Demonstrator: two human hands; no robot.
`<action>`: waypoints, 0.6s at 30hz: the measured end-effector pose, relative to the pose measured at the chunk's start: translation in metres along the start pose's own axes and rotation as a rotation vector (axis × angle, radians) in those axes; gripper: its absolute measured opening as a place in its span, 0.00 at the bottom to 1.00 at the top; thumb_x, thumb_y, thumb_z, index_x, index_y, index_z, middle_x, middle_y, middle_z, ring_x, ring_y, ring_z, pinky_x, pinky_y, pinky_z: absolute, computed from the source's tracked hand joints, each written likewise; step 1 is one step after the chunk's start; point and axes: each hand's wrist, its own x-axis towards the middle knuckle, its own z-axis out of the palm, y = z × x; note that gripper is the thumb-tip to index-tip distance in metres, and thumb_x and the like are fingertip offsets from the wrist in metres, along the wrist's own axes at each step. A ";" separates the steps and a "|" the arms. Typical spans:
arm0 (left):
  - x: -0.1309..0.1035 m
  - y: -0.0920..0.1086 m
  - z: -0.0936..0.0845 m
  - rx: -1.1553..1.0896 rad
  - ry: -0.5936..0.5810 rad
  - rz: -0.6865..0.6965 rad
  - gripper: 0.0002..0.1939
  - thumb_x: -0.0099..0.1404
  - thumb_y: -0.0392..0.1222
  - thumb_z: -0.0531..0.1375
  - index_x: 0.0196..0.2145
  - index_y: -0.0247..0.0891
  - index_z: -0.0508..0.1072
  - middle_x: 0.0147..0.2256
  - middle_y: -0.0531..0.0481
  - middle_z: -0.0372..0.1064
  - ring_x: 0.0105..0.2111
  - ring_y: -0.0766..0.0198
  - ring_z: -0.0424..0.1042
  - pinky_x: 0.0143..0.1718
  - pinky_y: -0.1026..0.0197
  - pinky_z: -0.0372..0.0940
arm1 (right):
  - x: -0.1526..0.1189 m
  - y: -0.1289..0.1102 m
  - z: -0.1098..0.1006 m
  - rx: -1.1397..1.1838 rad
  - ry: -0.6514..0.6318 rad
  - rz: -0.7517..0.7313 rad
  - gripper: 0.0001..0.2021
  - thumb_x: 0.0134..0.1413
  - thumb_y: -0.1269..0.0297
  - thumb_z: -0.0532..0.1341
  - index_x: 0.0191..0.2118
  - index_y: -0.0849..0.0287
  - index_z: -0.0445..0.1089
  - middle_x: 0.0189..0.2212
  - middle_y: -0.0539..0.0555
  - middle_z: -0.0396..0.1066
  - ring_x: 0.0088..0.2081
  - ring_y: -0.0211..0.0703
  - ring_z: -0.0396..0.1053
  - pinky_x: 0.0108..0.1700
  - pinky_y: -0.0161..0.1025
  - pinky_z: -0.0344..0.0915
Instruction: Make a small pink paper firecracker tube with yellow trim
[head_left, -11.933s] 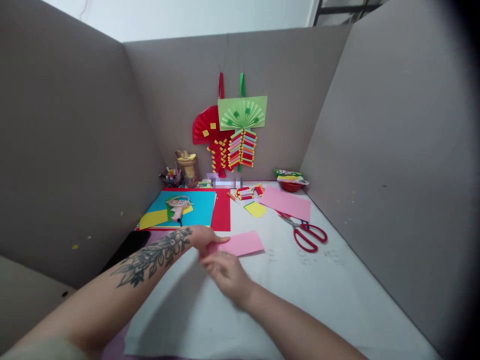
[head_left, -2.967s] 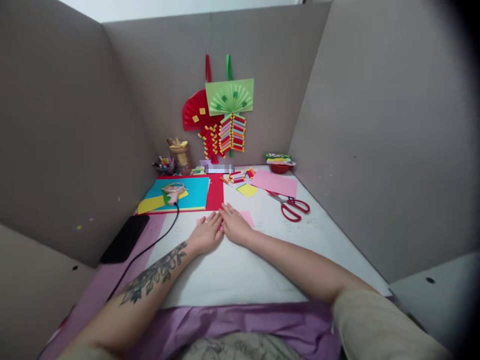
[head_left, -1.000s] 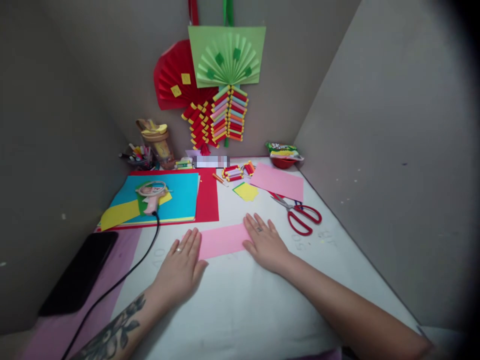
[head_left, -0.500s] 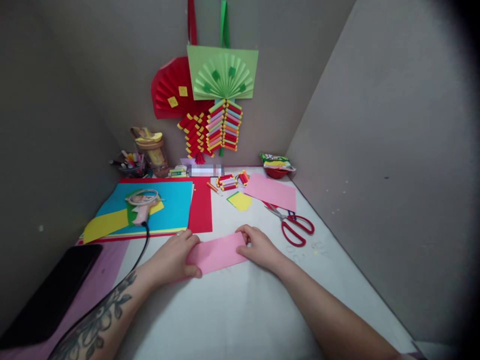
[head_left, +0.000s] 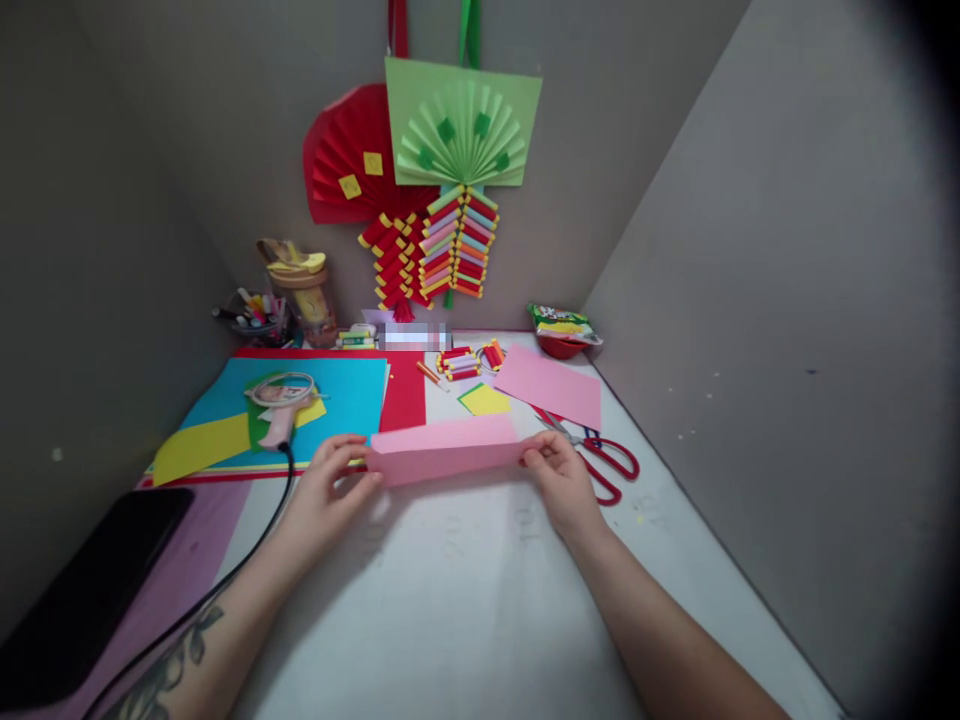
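Note:
A folded strip of pink paper (head_left: 446, 455) is held up a little above the white table, its crease running lengthwise. My left hand (head_left: 334, 490) pinches its left end between thumb and fingers. At the right end, my right hand (head_left: 559, 470) grips the paper between thumb and forefinger. Just behind my right hand lie red-handled scissors (head_left: 619, 460), partly covered by it. Beyond the strip rests a flat pink sheet (head_left: 551, 385), with a yellow paper piece (head_left: 486, 400) to its left.
A glue gun (head_left: 281, 415) with a black cord lies on blue paper (head_left: 352, 400) at left. A black phone-like slab (head_left: 97, 600) sits at the near left. Small rolled paper tubes (head_left: 459, 362) lie at the back. Paper fan decorations (head_left: 461, 130) hang on the wall.
Both hands have lifted the pink paper off the table and moved apart to its two ends. The paper now shows a lengthwise fold. The camera view has shifted slightly.

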 end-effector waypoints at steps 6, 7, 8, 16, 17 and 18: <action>-0.002 0.001 0.005 -0.200 -0.067 -0.080 0.17 0.54 0.51 0.59 0.38 0.38 0.74 0.43 0.43 0.67 0.41 0.57 0.70 0.42 0.56 0.67 | -0.006 -0.005 -0.002 -0.022 -0.024 -0.085 0.09 0.52 0.56 0.55 0.31 0.55 0.58 0.32 0.55 0.68 0.39 0.46 0.68 0.45 0.47 0.64; -0.003 0.002 0.007 -0.244 -0.107 -0.114 0.17 0.54 0.51 0.59 0.36 0.37 0.75 0.41 0.44 0.69 0.39 0.57 0.71 0.40 0.57 0.68 | -0.006 -0.006 -0.001 -0.022 -0.043 -0.091 0.08 0.52 0.57 0.55 0.31 0.55 0.58 0.32 0.55 0.68 0.39 0.46 0.68 0.46 0.47 0.63; -0.004 0.002 0.008 -0.271 -0.128 -0.146 0.16 0.54 0.51 0.60 0.35 0.37 0.75 0.38 0.44 0.71 0.38 0.57 0.71 0.39 0.58 0.68 | -0.007 -0.006 0.000 -0.031 -0.052 -0.096 0.08 0.52 0.57 0.56 0.31 0.55 0.59 0.34 0.55 0.68 0.41 0.46 0.68 0.47 0.47 0.63; -0.006 0.003 0.010 -0.260 0.023 -0.206 0.14 0.52 0.50 0.60 0.31 0.38 0.76 0.33 0.47 0.75 0.35 0.55 0.71 0.38 0.57 0.66 | -0.006 -0.002 0.004 -0.094 -0.009 0.011 0.11 0.47 0.54 0.59 0.30 0.57 0.64 0.43 0.59 0.67 0.44 0.49 0.66 0.43 0.43 0.65; -0.005 0.004 0.009 -0.251 0.030 -0.215 0.14 0.52 0.50 0.60 0.31 0.38 0.76 0.33 0.47 0.74 0.35 0.56 0.71 0.37 0.58 0.65 | -0.006 -0.001 0.005 -0.078 -0.010 0.046 0.11 0.47 0.54 0.60 0.29 0.57 0.64 0.37 0.57 0.70 0.39 0.47 0.68 0.40 0.42 0.66; -0.005 0.005 0.009 -0.232 0.040 -0.226 0.15 0.52 0.51 0.60 0.31 0.37 0.76 0.32 0.48 0.74 0.34 0.56 0.71 0.35 0.59 0.65 | -0.006 0.000 0.005 -0.071 -0.012 0.073 0.11 0.46 0.55 0.61 0.28 0.58 0.63 0.31 0.54 0.70 0.34 0.45 0.68 0.37 0.41 0.66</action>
